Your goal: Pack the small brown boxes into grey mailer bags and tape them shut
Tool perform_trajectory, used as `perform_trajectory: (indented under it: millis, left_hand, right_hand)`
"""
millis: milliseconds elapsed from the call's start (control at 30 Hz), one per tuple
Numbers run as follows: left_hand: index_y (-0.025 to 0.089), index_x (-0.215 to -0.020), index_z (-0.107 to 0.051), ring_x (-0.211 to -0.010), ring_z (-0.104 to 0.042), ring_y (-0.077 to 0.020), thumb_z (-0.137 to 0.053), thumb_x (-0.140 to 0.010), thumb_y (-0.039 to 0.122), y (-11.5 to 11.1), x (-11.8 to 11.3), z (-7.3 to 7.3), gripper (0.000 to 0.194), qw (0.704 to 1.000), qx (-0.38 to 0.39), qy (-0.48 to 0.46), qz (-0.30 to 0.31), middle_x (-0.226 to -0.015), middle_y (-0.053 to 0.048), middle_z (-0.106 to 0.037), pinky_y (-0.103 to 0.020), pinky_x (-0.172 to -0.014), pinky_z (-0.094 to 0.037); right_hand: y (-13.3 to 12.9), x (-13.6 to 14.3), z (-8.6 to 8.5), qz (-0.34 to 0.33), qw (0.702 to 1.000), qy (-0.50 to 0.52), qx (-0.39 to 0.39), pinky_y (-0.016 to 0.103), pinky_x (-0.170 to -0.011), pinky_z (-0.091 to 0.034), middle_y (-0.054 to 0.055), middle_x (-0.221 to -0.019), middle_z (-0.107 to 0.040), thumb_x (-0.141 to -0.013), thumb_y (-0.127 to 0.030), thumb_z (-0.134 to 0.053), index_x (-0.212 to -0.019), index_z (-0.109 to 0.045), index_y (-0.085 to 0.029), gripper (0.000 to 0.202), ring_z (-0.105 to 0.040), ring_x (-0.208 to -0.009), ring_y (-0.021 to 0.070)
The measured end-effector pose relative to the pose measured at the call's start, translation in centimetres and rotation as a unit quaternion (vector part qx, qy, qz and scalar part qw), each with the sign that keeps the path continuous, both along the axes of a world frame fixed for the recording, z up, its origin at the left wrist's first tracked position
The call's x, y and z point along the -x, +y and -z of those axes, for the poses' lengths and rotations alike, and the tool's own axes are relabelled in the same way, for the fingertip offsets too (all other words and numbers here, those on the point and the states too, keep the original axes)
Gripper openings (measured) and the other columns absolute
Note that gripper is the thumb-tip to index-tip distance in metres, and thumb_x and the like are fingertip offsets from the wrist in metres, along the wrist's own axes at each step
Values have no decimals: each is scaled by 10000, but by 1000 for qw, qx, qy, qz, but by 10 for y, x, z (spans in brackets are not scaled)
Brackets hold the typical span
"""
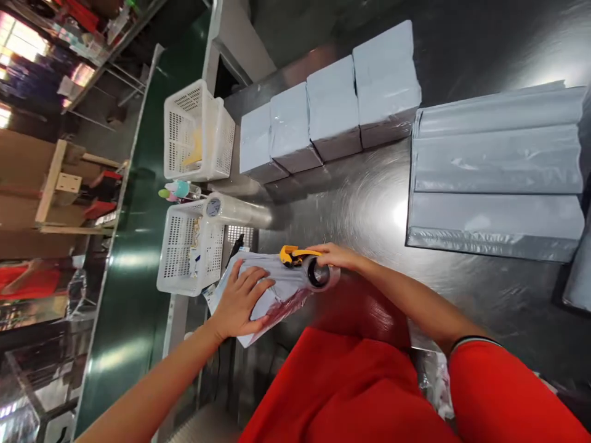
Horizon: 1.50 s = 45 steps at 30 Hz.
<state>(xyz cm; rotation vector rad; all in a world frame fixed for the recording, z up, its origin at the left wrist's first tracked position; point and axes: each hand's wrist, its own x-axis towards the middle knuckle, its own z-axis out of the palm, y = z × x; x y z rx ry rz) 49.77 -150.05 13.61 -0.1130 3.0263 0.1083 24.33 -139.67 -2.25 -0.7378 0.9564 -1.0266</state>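
Reading left to right: a green belt (132,209) passes beside a white basket (173,271); a clear roll (244,212) rests near it on the steel bench (364,197); my left hand (240,300) lies with fingers spread over the grey package (289,277), which sits at the bench's near edge, one corner seemingly overhanging; should this palm press too lightly, I judge, the package could slide or tip off; the yellow tape dispenser (290,255) meets the package's right end, its handle held in the curled fingers of my right hand (336,255); tilting it could wrinkle the tape or nick the wrapping; four wrapped blocks (332,101) and a grey stack (496,169) stand apart.
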Motion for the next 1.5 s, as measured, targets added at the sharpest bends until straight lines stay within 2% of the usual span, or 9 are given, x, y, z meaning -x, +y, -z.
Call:
perform_trajectory:
  millis: [233, 500, 633, 700, 800, 1133, 1333, 1400, 1500]
  left_hand:
    - [189, -1247, -532, -1117, -545, -336, -468, -808, 503, 1, -4, 3, 544, 1000, 11, 14, -4, -1149, -142, -607, -623, -1152, -172]
    - [31, -1449, -358, -1363, -351, -494, -345, -920, 521, 19, -12, 18, 721, 903, 46, 56, -424, -1464, -337, -374, -735, -1039, -259]
    - [123, -1514, -254, -1493, -69, -445, -451, -877, 608, 6, -28, 13, 824, 983, -41, 118, -132, -1609, -277, -110, -702, -1131, -131]
    - [215, -1455, -389, -1486, -144, -420, -537, -829, 620, -3, -35, 8, 760, 992, -57, 44, 106, -1572, -200, -303, -701, -1146, -17]
    - [207, -1259, -580, -1342, -423, -364, -529, -876, 497, -10, -36, 1, 483, 979, -19, -18, 200, -1293, -147, -606, -697, -1147, 27]
    - [164, -1088, -626, -1074, -558, -295, -412, -954, 419, 31, -26, 9, 359, 999, 3, 25, -28, -1047, -106, -653, -606, -1171, -191]
    - [147, -1202, -568, -1207, -505, -381, -399, -927, 438, 30, -24, 22, 435, 925, -21, 146, -351, -1196, -191, -583, -658, -1053, -332]
    - [172, -1353, -454, -1366, -374, -372, -430, -904, 522, 22, -35, 15, 570, 955, -83, 162, -236, -1422, -206, -421, -615, -1096, -314]
    - [236, -1433, -399, -1467, -198, -391, -483, -862, 611, 11, -56, -1, 688, 977, -98, 14, 189, -1564, -170, -286, -643, -1170, -76]
  right_hand:
    - [146, -88, 0, 206, 972, -98, -47, 388, -959, -471, 21, -1189, -705, -570, -178, -601, -1293, -628, -235, 726, -621, -1090, 276]
    - [62, -131, -14, 302, 952, -20, -31, 329, -982, -451, 20, -1157, -706, -569, -168, -560, -1231, -674, -188, 672, -607, -1088, 242]
    - [44, -96, -19, 220, 972, -40, -74, 246, -696, -481, -6, -888, -742, -543, -130, -533, -1171, -710, -183, 655, -628, -794, 178]
    - [42, -91, -23, 207, 974, -44, -84, 230, -622, -458, 1, -852, -746, -537, -109, -536, -1168, -712, -175, 658, -615, -731, 166]
    - [46, -97, -28, 224, 970, -43, -86, 228, -616, -461, 13, -843, -752, -543, -87, -557, -1156, -718, -166, 638, -621, -735, 172]
    - [168, -203, -16, 350, 936, 17, -22, 381, -1016, -439, 5, -1287, -658, -588, -162, -545, -1315, -625, -239, 736, -581, -1182, 274]
    - [118, -207, -21, 397, 916, 46, -24, 416, -1061, -411, 44, -1288, -662, -583, -198, -561, -1317, -626, -202, 737, -591, -1170, 286]
    - [108, -184, -23, 358, 932, 55, -20, 384, -1028, -428, 22, -1210, -697, -579, -195, -551, -1255, -673, -208, 687, -601, -1126, 269]
    - [112, -163, -24, 288, 957, 41, -23, 322, -923, -463, -4, -1121, -720, -585, -186, -544, -1249, -679, -220, 678, -621, -1027, 232]
